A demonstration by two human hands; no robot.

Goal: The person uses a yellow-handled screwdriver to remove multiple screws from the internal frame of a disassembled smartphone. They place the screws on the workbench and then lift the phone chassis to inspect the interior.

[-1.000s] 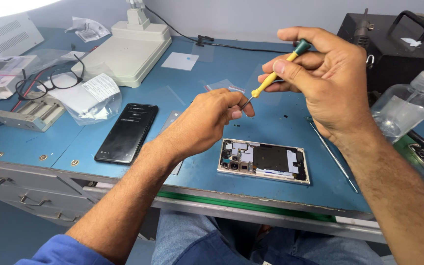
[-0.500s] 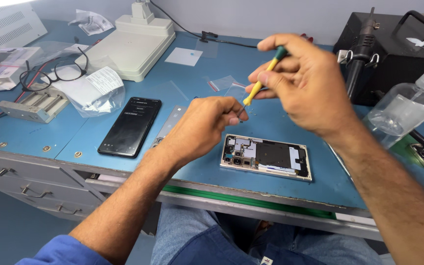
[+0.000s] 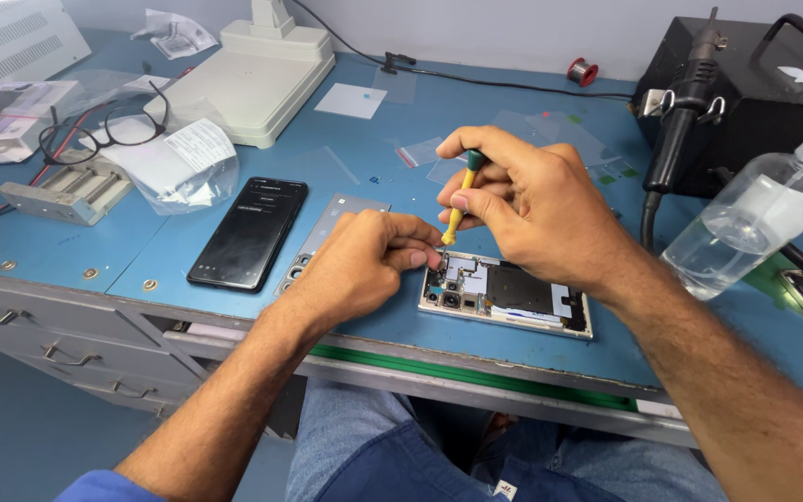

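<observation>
Right hand [image 3: 536,209]: fingers clenched round a small yellow screwdriver [image 3: 460,203] with a green cap, tip set down at the top left corner of the opened phone [image 3: 506,296]; left hand [image 3: 360,265]: fingertips pinched together right at that tip, on something too small to make out. Opened phone: flat near the front edge of the blue workbench [image 3: 67,251], back cover off, circuit board and cameras bared, board still seated, so disassembly looks partway. Nearby: a grey back panel [image 3: 327,228] and a whole black phone [image 3: 248,232] to the left, a clear bottle [image 3: 755,223] to the right.
</observation>
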